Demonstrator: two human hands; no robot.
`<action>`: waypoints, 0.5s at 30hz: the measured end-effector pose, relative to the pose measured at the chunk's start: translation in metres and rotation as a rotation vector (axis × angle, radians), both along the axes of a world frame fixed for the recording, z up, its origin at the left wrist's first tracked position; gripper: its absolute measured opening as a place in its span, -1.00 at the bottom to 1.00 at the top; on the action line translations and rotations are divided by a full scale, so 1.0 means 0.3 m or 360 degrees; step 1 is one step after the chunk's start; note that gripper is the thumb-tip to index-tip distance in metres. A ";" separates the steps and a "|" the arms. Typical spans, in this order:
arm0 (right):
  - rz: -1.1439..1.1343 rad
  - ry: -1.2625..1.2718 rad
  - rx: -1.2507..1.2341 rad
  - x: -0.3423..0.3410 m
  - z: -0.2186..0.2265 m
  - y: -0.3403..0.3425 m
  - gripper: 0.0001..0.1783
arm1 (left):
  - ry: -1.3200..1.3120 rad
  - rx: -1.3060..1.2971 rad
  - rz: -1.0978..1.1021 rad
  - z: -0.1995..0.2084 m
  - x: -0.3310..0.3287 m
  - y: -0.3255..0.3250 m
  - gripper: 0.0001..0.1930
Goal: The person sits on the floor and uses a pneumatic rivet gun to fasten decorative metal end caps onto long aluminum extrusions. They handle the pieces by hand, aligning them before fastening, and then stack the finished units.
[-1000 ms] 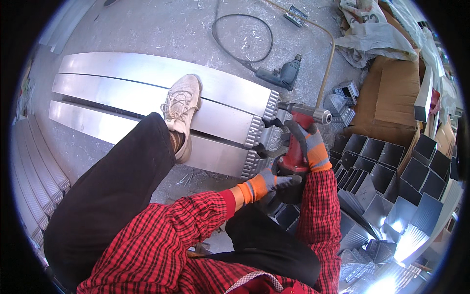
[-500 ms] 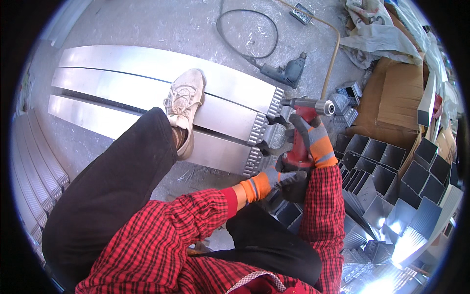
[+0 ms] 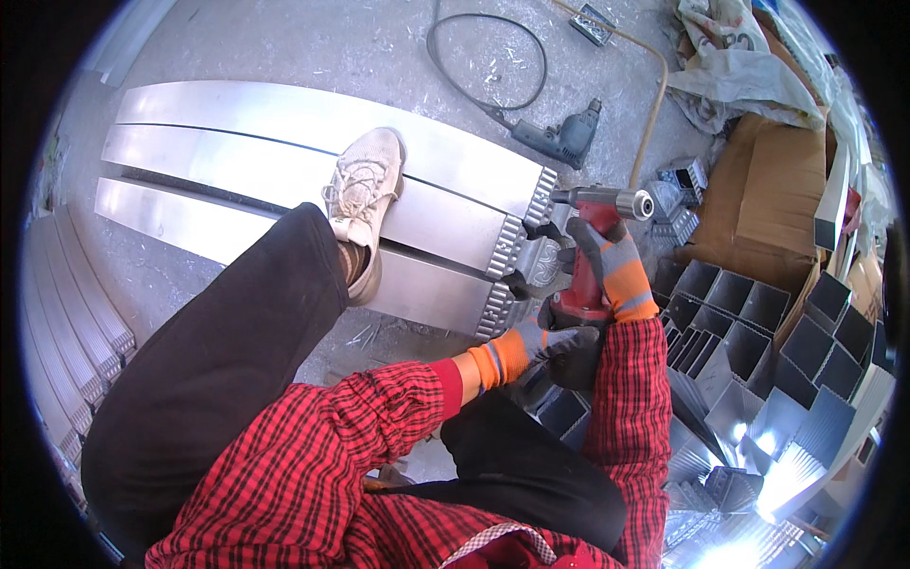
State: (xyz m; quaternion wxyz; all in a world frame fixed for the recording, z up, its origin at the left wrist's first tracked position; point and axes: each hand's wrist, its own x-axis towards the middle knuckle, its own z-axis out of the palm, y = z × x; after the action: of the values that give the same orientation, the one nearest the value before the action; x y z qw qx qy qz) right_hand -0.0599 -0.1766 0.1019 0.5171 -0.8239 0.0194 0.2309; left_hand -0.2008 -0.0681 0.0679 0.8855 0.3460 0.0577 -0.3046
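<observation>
A red rivet gun [image 3: 588,284] with a silver head and dark base is held upright near the ends of the aluminium profiles. My right hand [image 3: 611,266], in an orange and grey glove, is closed round its handle. Lower down, my gloved left hand [image 3: 536,349] grips its base, with a finger lying along it. The gun's nose points left, close to the ribbed end of the farthest aluminium profile [image 3: 322,119]; whether it touches is unclear. A patterned cast metal fitting [image 3: 542,261] sits at the profile ends, partly behind my right hand. My shoe [image 3: 365,185] rests on the profiles.
A corded drill [image 3: 564,137] lies on the floor beyond the profiles, near a tan hose [image 3: 654,119]. Cardboard [image 3: 773,180] and stacked dark rectangular tubes [image 3: 730,294] stand to the right. More long profiles [image 3: 76,332] lie far left.
The view has shifted slightly, so the surroundings sit a little differently. Both hands keep the same hold on the rivet gun, which stays by the profile ends.
</observation>
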 end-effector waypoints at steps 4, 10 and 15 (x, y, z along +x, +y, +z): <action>-0.0091 0.0074 0.0078 0.006 -0.018 -0.021 -0.54 | -0.0043 0.0079 0.0068 -0.020 0.007 -0.009 -0.22; -0.0088 0.0071 0.0108 0.009 -0.029 -0.048 -0.52 | 0.0032 0.0034 0.0090 -0.018 0.005 -0.027 -0.20; -0.0086 0.0101 0.0096 0.003 -0.030 -0.041 -0.52 | 0.0033 0.0037 0.0069 0.007 0.012 -0.006 -0.19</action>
State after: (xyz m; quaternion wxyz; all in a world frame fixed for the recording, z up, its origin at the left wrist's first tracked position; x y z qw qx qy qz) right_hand -0.0590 -0.1890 0.0928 0.5468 -0.7995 0.0513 0.2433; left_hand -0.1973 -0.0700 0.0699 0.8871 0.3518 0.0780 -0.2884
